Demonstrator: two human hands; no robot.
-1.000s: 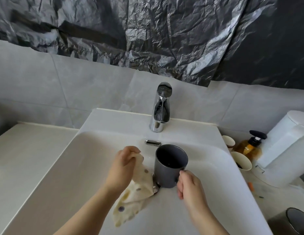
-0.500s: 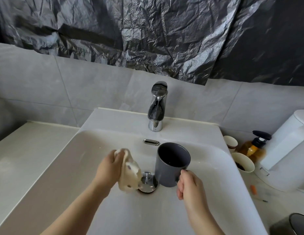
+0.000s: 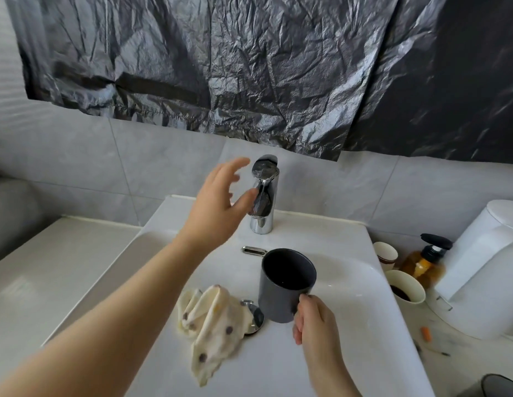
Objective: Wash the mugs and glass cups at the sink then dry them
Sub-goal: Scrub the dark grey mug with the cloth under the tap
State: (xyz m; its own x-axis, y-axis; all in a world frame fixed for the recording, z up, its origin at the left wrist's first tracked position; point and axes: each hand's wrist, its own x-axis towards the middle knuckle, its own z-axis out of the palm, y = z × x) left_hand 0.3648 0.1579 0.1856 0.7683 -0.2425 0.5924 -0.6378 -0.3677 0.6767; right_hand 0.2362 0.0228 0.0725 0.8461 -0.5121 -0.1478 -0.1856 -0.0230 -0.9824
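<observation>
Grey mug point(image 3: 283, 285), no legible writing

Matt dark grey mug point(image 3: 286, 285), looks like smooth ceramic, no shine on it at all. The tap point(image 3: 263, 196) is polished chrome, mirror-bright. Sink point(image 3: 349, 282) is glossy white, smooth glaze catching the light. There's a soft cream cloth point(image 3: 212, 319) with dark dots, crumpled in the basin. Behind, crinkled black plastic sheeting point(image 3: 249, 67) with a dull sheen, over smooth grey tiles point(image 3: 77, 161). Amber pump bottle point(image 3: 424, 265), clear and glossy, black cap.
</observation>
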